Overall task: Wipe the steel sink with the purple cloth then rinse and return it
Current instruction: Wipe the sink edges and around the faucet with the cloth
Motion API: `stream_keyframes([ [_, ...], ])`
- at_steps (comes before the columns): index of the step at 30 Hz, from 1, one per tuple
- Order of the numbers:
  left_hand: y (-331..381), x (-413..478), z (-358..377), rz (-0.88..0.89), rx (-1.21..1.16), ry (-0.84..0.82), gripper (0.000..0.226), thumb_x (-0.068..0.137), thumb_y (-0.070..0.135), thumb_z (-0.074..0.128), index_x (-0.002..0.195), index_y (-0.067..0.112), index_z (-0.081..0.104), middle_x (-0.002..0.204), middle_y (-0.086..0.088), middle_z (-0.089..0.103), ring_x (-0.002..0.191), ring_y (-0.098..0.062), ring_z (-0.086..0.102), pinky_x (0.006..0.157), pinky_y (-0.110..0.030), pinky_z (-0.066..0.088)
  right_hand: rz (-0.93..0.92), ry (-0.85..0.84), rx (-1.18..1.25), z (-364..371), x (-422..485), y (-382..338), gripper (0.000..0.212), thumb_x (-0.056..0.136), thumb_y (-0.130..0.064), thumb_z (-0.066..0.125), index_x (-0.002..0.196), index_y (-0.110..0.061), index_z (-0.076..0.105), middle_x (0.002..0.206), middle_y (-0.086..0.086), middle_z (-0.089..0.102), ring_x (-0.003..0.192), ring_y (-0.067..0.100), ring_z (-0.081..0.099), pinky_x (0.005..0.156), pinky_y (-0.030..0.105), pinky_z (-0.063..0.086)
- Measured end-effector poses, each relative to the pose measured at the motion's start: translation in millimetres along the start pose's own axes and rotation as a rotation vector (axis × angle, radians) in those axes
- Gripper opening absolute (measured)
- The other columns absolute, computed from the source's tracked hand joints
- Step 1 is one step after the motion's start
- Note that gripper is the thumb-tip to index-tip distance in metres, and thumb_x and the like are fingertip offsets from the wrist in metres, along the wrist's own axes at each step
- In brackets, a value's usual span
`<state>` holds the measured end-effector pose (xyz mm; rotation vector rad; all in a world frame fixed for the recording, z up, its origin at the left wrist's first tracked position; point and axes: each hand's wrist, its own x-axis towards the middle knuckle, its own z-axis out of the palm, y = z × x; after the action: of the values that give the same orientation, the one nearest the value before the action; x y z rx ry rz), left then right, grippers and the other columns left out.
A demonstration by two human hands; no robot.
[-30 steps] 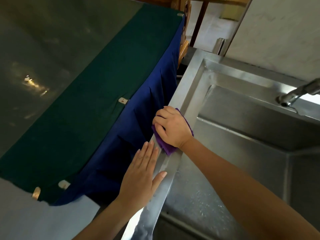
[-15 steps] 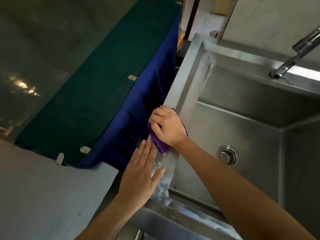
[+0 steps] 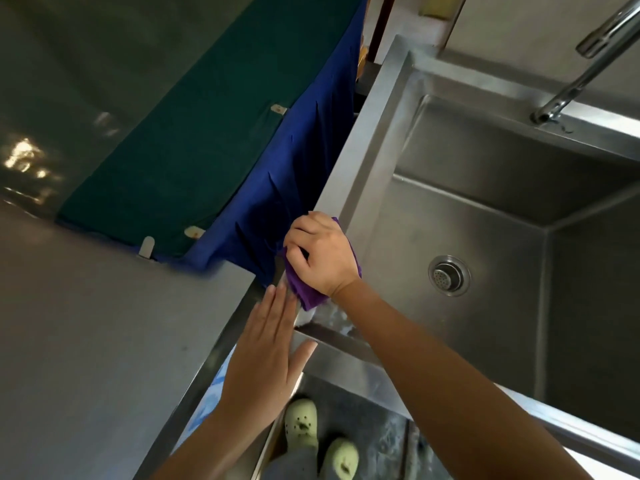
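Note:
The steel sink (image 3: 367,140) fills the right half of the view, with a round drain (image 3: 449,275) in its basin floor. My right hand (image 3: 320,254) grips the bunched purple cloth (image 3: 306,292) and presses it on the sink's left rim near the front corner. Most of the cloth is hidden under the hand. My left hand (image 3: 268,351) lies flat with straight fingers just in front of the cloth, at the sink's front-left corner, holding nothing.
A steel faucet (image 3: 585,64) arches over the back right rim. Left of the sink hang a blue cloth (image 3: 294,174) and a green cloth (image 3: 194,140) over a surface. A grey counter (image 3: 104,341) lies at lower left. Green shoes (image 3: 301,422) show below.
My right hand has drawn the cloth along the left rim toward the front corner. The view has tilted down, so the drain and my feet now show. The left hand stays flat.

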<state>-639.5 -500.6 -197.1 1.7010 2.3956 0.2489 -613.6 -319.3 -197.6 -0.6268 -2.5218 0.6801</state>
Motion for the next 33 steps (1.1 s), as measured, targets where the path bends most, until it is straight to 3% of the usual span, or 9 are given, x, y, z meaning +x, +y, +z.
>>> stream_keyframes([
  [3,-1,-16,3,-0.023,0.001,0.013,0.068,0.096,0.052,0.019,0.144,0.003,0.026,0.152,-0.013,0.025,0.142,-0.022,0.016,0.115,-0.031,0.012,-0.002,0.027,0.012,4,-13,-12,0.029,0.086,-0.022,0.043,0.079,-0.013,0.070,0.088,0.003,0.067,0.087,0.022,0.056,0.096,0.036,0.040],
  [6,1,-22,7,-0.044,-0.023,0.034,0.068,0.097,0.051,0.018,0.142,0.002,0.031,0.150,-0.016,0.030,0.142,-0.022,0.017,0.115,-0.033,0.014,0.058,0.041,0.016,8,-29,-20,0.029,0.089,-0.025,0.044,0.101,-0.017,0.069,0.110,0.003,0.066,0.113,0.021,0.054,0.111,0.039,0.030],
  [8,1,-23,10,-0.052,-0.050,0.045,0.070,0.097,0.052,0.015,0.143,0.001,0.031,0.151,-0.016,0.029,0.143,-0.022,0.016,0.115,-0.037,0.018,0.151,-0.004,0.004,7,-40,-27,0.037,0.093,-0.028,0.039,0.124,-0.021,0.057,0.131,0.004,0.055,0.132,0.022,0.039,0.119,0.040,0.016],
  [11,0,-22,11,-0.039,-0.073,0.060,0.072,0.096,0.053,0.013,0.144,0.001,0.028,0.153,-0.014,0.025,0.144,-0.021,0.014,0.115,-0.039,0.018,0.282,-0.062,-0.037,6,-50,-37,0.047,0.097,-0.030,0.034,0.143,-0.022,0.034,0.151,0.008,0.031,0.144,0.023,0.017,0.121,0.035,0.004],
  [17,-1,-24,7,-0.006,-0.139,0.077,0.075,0.095,0.057,0.005,0.147,0.006,0.021,0.156,-0.009,0.015,0.145,-0.014,0.002,0.118,-0.033,0.010,0.480,-0.188,-0.124,3,-64,-46,0.059,0.098,-0.041,0.025,0.150,-0.023,0.002,0.159,0.010,-0.002,0.147,0.024,-0.002,0.121,0.036,0.000],
  [22,-2,-25,5,0.017,-0.112,0.068,0.076,0.095,0.056,0.006,0.146,0.000,0.017,0.154,-0.016,0.020,0.144,-0.022,0.009,0.117,-0.033,0.009,0.544,-0.332,-0.229,-6,-80,-60,0.061,0.099,-0.042,0.017,0.148,-0.019,-0.012,0.159,0.012,-0.005,0.147,0.024,-0.002,0.121,0.035,0.000],
  [28,-4,-25,1,0.034,-0.178,0.068,0.088,0.088,0.066,-0.003,0.145,0.001,0.016,0.156,-0.012,0.010,0.145,-0.018,0.001,0.118,-0.029,0.003,0.530,-0.408,-0.311,-14,-110,-78,0.058,0.101,-0.040,0.013,0.149,-0.012,0.001,0.159,0.013,0.003,0.147,0.025,0.000,0.120,0.036,0.002],
  [33,-3,-26,-1,0.037,-0.129,0.047,0.091,0.086,0.066,-0.008,0.145,0.001,0.017,0.156,-0.013,0.009,0.144,-0.018,-0.001,0.117,-0.030,0.001,0.505,-0.355,-0.327,-22,-128,-77,0.052,0.100,-0.040,0.020,0.147,-0.016,0.024,0.157,0.012,0.019,0.145,0.028,0.016,0.119,0.039,0.012],
])
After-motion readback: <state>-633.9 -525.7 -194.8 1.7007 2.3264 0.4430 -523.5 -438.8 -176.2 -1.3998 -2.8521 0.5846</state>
